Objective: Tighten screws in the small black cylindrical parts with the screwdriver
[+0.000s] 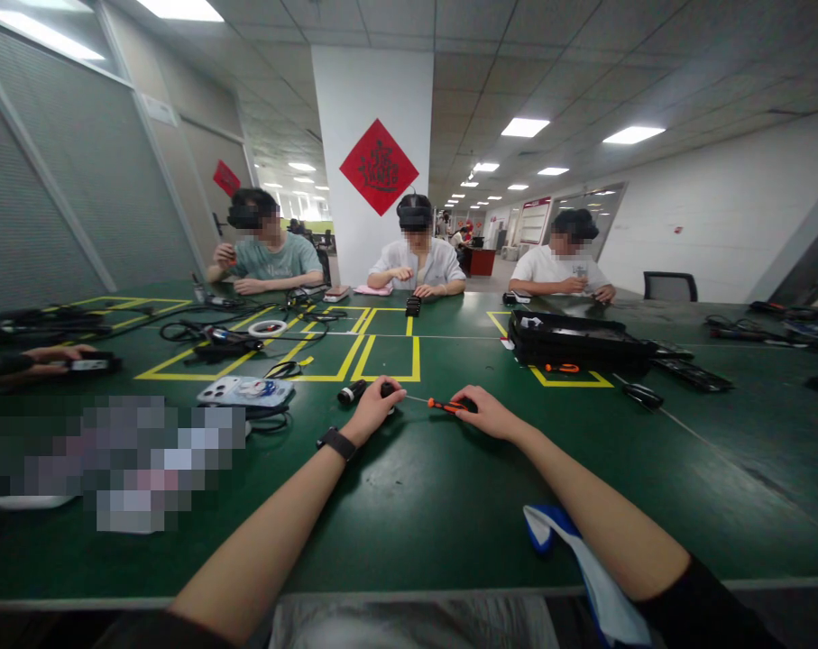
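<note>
Both occupied: right hand (480, 413) curled round screwdriver (444, 406) (orange-black), left hand (374, 407) pinching dark piece (388, 389).

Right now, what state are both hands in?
Left hand: closed on a small black object, its exact shape unclear.
Right hand: closed on a slim screwdriver with orange-and-black handle.
</note>
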`<state>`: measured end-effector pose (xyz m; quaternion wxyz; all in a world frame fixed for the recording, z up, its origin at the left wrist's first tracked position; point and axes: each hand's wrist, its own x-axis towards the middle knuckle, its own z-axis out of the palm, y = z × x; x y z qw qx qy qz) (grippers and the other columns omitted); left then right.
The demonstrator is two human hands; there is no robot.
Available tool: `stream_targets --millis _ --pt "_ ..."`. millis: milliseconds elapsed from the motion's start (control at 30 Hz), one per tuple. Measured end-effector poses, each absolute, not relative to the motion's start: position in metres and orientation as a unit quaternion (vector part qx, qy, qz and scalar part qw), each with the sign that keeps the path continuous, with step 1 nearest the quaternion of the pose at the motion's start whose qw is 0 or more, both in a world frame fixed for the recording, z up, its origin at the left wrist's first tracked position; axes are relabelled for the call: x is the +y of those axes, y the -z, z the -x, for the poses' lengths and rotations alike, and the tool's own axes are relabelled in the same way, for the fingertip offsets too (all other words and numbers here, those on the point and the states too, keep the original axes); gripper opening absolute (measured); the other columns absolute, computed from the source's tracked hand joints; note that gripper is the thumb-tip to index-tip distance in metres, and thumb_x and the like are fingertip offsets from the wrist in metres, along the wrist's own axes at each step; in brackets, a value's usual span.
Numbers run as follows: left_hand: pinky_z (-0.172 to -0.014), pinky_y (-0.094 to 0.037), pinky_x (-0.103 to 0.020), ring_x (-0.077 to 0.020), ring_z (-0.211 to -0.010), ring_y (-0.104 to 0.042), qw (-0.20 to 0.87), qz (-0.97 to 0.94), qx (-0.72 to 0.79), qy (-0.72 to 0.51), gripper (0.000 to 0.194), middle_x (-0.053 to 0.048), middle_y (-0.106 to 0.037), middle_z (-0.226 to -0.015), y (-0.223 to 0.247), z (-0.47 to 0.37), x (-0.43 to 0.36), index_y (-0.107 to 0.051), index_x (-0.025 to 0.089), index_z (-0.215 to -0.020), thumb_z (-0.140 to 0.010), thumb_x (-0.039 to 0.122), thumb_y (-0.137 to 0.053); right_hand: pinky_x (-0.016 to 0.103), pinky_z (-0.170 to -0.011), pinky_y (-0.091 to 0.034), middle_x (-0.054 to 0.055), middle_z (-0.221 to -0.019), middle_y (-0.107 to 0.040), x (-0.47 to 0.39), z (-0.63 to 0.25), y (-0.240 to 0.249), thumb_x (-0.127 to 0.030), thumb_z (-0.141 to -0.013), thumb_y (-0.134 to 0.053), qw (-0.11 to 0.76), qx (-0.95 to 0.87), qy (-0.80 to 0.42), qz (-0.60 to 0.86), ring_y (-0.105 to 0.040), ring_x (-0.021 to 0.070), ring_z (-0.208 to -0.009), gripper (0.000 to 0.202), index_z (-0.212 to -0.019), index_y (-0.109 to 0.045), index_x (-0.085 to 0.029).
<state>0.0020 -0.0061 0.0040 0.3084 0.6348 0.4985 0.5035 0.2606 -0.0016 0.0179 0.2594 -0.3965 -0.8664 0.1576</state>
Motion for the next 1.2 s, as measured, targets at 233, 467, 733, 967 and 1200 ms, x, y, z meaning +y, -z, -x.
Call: stream_targets --millis 233,467,733,967,1200 --pt "-0.061 -0.041 -0.024 -0.0124 -0.066 -0.052 0.311 -0.637 0.492 -0.505 0.028 0.0 -0.058 -0.073 -0.0012 -0.0015 -0.0045 -0.056 0.018 -0.081 -0.068 0.043 -0.056 0.031 -0.079 -0.04 0.005 -0.093 -0.055 -0.0008 -0.2598 -0.0144 -0.029 -0.07 -0.061 0.273 -0.859 -0.153 0.406 -0.05 0.0173 -0.087 0.027 -0.094 -0.056 -0.016" --pt "-0.062 -0.041 -0.025 -0.0128 -0.067 -0.054 0.322 -0.627 0.496 -0.507 0.029 0.0 -0.059 -0.071 -0.0016 -0.0021 -0.0044 -0.055 0.018 -0.082 -0.068 0.044 -0.055 0.032 -0.083 -0.038 0.006 -0.095 -0.055 -0.0008 -0.2591 -0.0158 -0.029 -0.079 -0.05 0.269 -0.856 -0.169 0.408 -0.049 0.0168 -0.091 0.021 -0.094 -0.058 -0.016" --pt "-0.063 -0.042 -0.026 -0.0132 -0.067 -0.054 0.325 -0.625 0.495 -0.507 0.029 -0.001 -0.059 -0.072 -0.0032 -0.0025 -0.0058 -0.055 0.018 -0.082 -0.067 0.042 -0.056 0.034 -0.084 -0.039 0.006 -0.1 -0.054 -0.0022 -0.2595 -0.0143 -0.034 -0.072 -0.061 0.272 -0.849 -0.176 0.417 -0.049 0.0183 -0.094 0.036 -0.103 -0.054 -0.017" --pt "-0.064 -0.041 -0.026 -0.0134 -0.068 -0.054 0.325 -0.628 0.491 -0.509 0.028 -0.001 -0.058 -0.072 -0.0023 -0.0023 -0.0051 -0.055 0.017 -0.083 -0.068 0.042 -0.055 0.033 -0.082 -0.039 0.006 -0.094 -0.055 0.0007 -0.2587 -0.0141 -0.035 -0.078 -0.054 0.264 -0.856 -0.165 0.413 -0.049 0.0173 -0.09 0.023 -0.092 -0.058 -0.016" --pt "-0.066 -0.041 -0.026 -0.0133 -0.07 -0.052 0.3 -0.635 0.494 -0.513 0.03 -0.001 -0.057 -0.077 -0.0037 -0.0023 -0.007 -0.055 0.018 -0.083 -0.067 0.043 -0.057 0.033 -0.084 -0.039 0.006 -0.099 -0.055 -0.0012 -0.2581 -0.0133 -0.035 -0.074 -0.059 0.283 -0.85 -0.165 0.412 -0.049 0.0176 -0.093 0.033 -0.101 -0.055 -0.017"
